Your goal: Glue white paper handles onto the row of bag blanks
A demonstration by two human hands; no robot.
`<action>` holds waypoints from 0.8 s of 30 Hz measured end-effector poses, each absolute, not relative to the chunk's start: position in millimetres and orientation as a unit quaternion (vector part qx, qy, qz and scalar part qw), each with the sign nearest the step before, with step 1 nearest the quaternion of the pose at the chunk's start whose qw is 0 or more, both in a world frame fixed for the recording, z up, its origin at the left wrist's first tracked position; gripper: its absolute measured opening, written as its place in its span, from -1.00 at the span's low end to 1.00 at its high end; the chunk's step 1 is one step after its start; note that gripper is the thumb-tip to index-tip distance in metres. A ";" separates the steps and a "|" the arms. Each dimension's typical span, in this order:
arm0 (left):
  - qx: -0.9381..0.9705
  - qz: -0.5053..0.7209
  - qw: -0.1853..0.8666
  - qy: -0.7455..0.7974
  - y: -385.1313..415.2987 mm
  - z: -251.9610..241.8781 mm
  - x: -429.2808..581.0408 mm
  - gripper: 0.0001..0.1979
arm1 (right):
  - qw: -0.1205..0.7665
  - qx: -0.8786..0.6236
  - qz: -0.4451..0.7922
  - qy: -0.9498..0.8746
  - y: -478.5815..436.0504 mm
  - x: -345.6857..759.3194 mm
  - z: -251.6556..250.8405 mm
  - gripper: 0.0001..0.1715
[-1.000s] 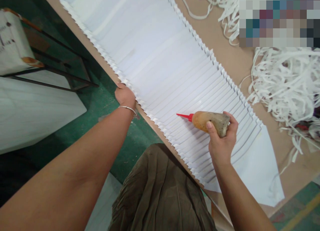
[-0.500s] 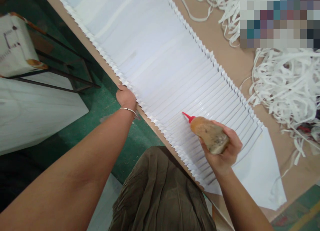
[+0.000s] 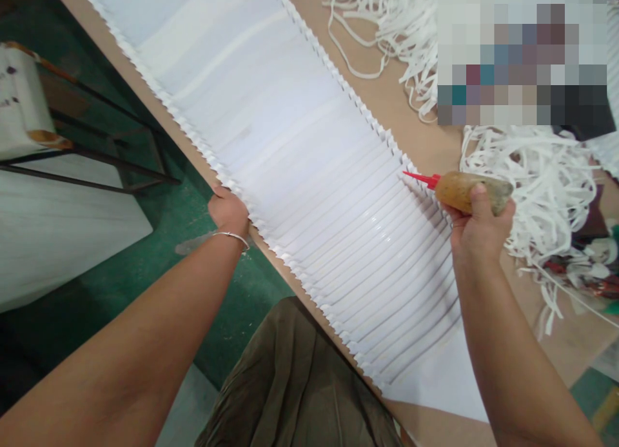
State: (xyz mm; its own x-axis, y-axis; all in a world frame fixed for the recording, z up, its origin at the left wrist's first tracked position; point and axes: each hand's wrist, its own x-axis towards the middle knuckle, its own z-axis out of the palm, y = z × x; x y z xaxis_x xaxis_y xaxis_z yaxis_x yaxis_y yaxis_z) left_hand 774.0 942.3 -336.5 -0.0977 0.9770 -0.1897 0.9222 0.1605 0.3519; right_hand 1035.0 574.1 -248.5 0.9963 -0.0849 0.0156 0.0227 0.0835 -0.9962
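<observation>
Across the pleated sheet (image 3: 309,195), my right hand (image 3: 481,224), clamped on the bottle (image 3: 454,190), had shifted toward heaped strips (image 3: 541,176); I couldn't tell if the left hand (image 3: 228,209) gripped.

Single head-worn cam looks forward and steeply down from above the wearer's olive garment (image 3: 294,382), near enough that left hand (image 3: 228,209), right hand (image 3: 481,218) and ribbed white sheet (image 3: 290,157) span midframe, brown table (image 3: 420,139) slanting diagonally, green floor (image 3: 246,289) lower left.
</observation>
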 end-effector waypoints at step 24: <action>0.661 0.078 0.199 0.719 939.4 -338.2 771.7 -0.36 | 0.698 -0.716 0.010 -0.012 584.0 950.3 -246.2 -0.30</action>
